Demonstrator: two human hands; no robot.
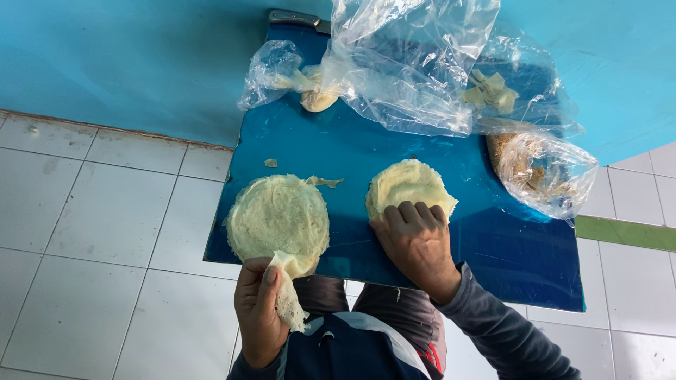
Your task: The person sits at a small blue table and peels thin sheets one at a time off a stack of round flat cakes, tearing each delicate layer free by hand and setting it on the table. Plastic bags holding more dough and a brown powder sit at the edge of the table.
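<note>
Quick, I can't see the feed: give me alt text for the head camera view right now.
The left hand pinches a torn strip of lacy wrapper at the edge of a round stack of wrappers, while the right hand presses on a smaller stack. Both stacks lie on a blue board above a white tiled floor, with clear plastic bags at the far end.

Three clear plastic bags lie along the blue board's far edge: small left (271, 70), large middle (405, 60), crumb-filled right (546, 169).

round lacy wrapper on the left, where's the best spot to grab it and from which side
Probably the near edge of the round lacy wrapper, from the person's side. It lies flat on the blue board, and there a flap already lifts up, pinched in the left hand. The right hand presses the other wrapper.
</note>
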